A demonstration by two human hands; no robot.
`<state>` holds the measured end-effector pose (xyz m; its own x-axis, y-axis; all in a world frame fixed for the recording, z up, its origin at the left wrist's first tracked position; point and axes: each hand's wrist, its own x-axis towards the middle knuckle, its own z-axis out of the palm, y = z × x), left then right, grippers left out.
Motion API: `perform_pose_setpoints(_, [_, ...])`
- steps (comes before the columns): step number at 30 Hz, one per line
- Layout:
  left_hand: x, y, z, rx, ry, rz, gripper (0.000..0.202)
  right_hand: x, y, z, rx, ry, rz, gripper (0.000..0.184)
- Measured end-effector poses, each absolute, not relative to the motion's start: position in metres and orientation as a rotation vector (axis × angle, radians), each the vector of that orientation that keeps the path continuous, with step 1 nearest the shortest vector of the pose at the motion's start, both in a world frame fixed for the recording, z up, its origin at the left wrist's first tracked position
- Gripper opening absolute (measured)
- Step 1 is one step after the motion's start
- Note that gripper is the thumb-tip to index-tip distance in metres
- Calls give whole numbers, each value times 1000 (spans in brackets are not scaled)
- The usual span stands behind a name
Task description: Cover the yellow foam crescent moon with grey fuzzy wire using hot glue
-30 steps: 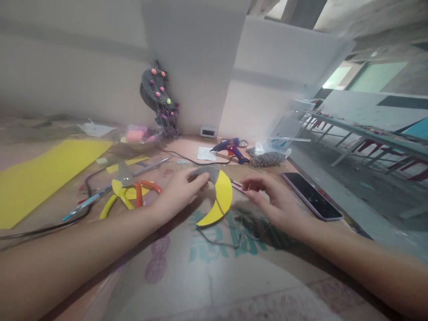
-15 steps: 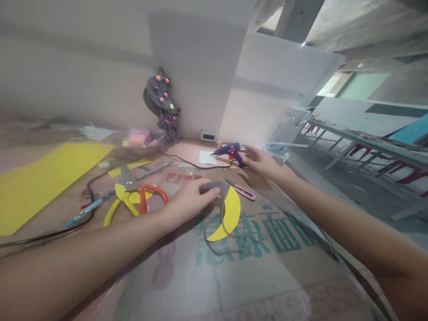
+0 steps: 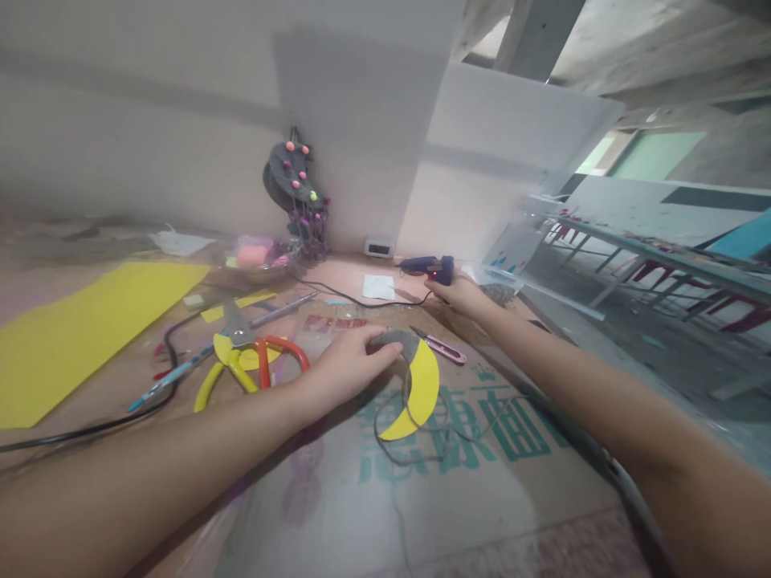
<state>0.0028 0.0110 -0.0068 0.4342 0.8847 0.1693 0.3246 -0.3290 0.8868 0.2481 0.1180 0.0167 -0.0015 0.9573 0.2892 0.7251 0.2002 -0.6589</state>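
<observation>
My left hand [image 3: 352, 363] pinches the grey upper end of a yellow crescent [image 3: 427, 381], whose rim is partly wrapped by a thin grey strip or cord [image 3: 415, 461]. Loops of that cord trail on the printed cardboard below. Farther back, my right hand [image 3: 463, 295] is closed around the handle of a dark blue glue gun [image 3: 422, 265] with a small red light. The gun's nozzle points left, above a white square pad [image 3: 379, 286]. Pink thread snips [image 3: 444, 350] lie between the crescent and my right forearm.
At left lie scissors with red and yellow handles [image 3: 265, 361], a blue pen [image 3: 169, 381], a black cable [image 3: 72, 439] and yellow sheet [image 3: 90, 345]. A grey crescent ornament with coloured balls [image 3: 289, 172] leans on the wall beside a small white digital display [image 3: 379, 247].
My right hand has closed on the glue gun's handle, and the gun has lifted away from the pad, turning more level. The left hand keeps hold of the crescent.
</observation>
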Motion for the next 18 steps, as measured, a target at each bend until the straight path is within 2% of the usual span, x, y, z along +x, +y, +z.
perform_pose_setpoints(7, [2, 11, -3, 1800, 1108, 930, 25, 255, 53, 35, -1509, -1698, 514, 31])
perform_pose_setpoints(15, [1, 11, 0, 1778, 1252, 949, 25, 256, -14, 15, -1468, -1735, 682, 25])
perform_pose_setpoints(18, [1, 11, 2, 1784, 1334, 993, 25, 254, -23, 13, -1551, -1829, 591, 23])
